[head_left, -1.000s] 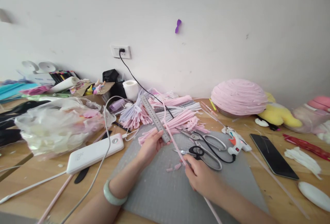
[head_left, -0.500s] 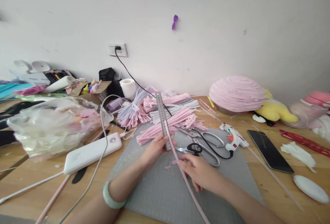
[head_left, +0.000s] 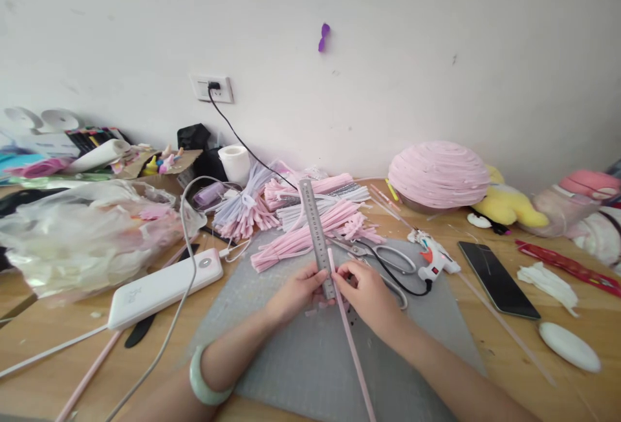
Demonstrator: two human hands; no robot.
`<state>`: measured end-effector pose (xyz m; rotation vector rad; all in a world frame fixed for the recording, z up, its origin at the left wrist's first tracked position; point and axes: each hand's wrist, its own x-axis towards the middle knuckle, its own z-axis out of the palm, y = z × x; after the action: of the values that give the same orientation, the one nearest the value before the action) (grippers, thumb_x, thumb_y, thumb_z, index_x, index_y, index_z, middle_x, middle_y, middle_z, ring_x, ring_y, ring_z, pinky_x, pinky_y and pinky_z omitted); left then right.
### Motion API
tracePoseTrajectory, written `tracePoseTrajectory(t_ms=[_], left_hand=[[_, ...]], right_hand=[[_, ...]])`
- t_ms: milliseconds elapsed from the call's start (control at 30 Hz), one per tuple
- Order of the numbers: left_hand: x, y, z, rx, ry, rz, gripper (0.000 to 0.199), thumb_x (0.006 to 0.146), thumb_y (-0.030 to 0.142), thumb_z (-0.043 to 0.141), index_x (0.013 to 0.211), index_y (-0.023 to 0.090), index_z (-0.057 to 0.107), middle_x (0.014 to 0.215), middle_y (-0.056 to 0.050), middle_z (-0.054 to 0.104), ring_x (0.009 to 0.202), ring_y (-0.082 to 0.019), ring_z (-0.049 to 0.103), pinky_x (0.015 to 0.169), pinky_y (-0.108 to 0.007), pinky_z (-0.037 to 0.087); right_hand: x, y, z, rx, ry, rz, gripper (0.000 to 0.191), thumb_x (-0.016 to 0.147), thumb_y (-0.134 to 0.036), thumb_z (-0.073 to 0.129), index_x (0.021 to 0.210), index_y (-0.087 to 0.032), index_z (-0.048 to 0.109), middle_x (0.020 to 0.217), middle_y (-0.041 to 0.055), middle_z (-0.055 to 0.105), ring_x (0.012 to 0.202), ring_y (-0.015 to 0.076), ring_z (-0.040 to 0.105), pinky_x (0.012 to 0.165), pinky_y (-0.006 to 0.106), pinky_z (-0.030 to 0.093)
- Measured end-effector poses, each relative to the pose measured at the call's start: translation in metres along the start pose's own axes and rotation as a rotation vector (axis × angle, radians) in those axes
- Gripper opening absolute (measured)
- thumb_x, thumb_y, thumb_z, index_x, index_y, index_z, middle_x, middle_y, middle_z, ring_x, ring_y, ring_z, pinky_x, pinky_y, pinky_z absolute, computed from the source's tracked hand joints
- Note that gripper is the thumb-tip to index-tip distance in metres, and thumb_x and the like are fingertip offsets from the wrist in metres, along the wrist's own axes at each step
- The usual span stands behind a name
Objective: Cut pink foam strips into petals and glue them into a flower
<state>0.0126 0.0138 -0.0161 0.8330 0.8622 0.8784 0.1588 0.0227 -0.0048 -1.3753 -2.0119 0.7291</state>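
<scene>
A metal ruler (head_left: 314, 228) stands tilted over the grey mat, its lower end in my left hand (head_left: 301, 294), thumb on its face. Close to its right edge, my right hand (head_left: 366, 292) pinches a long pink strip (head_left: 353, 351) near its upper end. The strip runs down toward the bottom edge of the view. Behind the right hand lie silver-handled scissors (head_left: 395, 259), partly covered. Bundles of pink stems (head_left: 310, 234) lie behind the ruler.
The grey mat (head_left: 291, 370) covers the middle of the table. A white power bank (head_left: 165, 289) with a cable and a plastic bag are left; a glue gun (head_left: 433, 263), phone (head_left: 499, 278) and pink dome (head_left: 439, 175) are right.
The right hand has moved up beside the ruler, and the pink strip now lies to the ruler's right instead of across its lower end. The view has shifted slightly.
</scene>
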Motion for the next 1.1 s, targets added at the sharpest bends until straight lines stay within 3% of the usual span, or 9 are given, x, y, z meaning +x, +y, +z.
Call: tracePoseTrajectory(t_ms=[200,367,567,733,967,1100], left_hand=[[0.002,0.001,-0.006,-0.007,-0.049,0.051,0.029,0.069,0.04,0.064,0.078,0.013,0.056,0.067,-0.004,0.061,0.058,-0.012,0.055,0.059,-0.024,0.043],[0.002,0.003,-0.01,0.023,-0.017,0.073,0.028,0.068,0.036,0.065,0.079,0.011,0.061,0.068,-0.004,0.06,0.064,-0.013,0.054,0.063,-0.025,0.042],[0.001,0.004,-0.011,0.032,0.034,0.041,0.033,0.065,0.036,0.067,0.086,0.011,0.065,0.069,-0.004,0.061,0.065,-0.014,0.054,0.064,-0.025,0.041],[0.0,0.005,-0.011,0.027,0.005,0.045,0.032,0.064,0.035,0.068,0.085,0.01,0.066,0.071,-0.006,0.064,0.066,-0.016,0.056,0.067,-0.027,0.042],[0.0,0.006,-0.013,0.002,0.048,0.031,0.032,0.064,0.034,0.068,0.085,0.01,0.066,0.073,-0.008,0.066,0.071,-0.018,0.058,0.07,-0.029,0.041],[0.0,0.006,-0.013,0.013,0.021,0.031,0.032,0.065,0.034,0.066,0.086,0.01,0.066,0.074,-0.007,0.065,0.065,-0.015,0.055,0.063,-0.026,0.039]], right_hand=[[-0.001,0.002,0.0,0.261,-0.12,0.173,0.014,0.075,-0.028,0.047,0.067,-0.017,0.051,0.06,-0.0021,0.05,0.048,0.0095,0.047,0.044,0.02,0.038],[0.0,0.002,0.0,0.374,-0.211,0.248,0.01,0.071,-0.024,0.049,0.064,-0.017,0.049,0.052,-0.0057,0.046,0.038,0.0045,0.04,0.036,0.016,0.032],[-0.002,0.007,0.005,0.485,-0.34,0.393,0.004,0.064,-0.019,0.049,0.062,-0.017,0.046,0.04,-0.0085,0.043,0.033,0.0048,0.04,0.031,0.014,0.03],[-0.003,0.005,0.005,0.603,-0.351,0.417,0.01,0.062,-0.02,0.051,0.071,-0.018,0.045,0.045,-0.0097,0.046,0.032,0.0042,0.041,0.029,0.014,0.031],[-0.006,-0.001,0.0,0.584,-0.4,0.45,0.004,0.064,-0.017,0.043,0.065,-0.017,0.047,0.044,-0.0091,0.045,0.031,0.0037,0.04,0.028,0.013,0.029],[-0.007,0.001,0.001,0.605,-0.385,0.412,0.015,0.072,-0.03,0.049,0.065,-0.017,0.047,0.046,-0.0081,0.046,0.032,0.0035,0.04,0.028,0.014,0.028]])
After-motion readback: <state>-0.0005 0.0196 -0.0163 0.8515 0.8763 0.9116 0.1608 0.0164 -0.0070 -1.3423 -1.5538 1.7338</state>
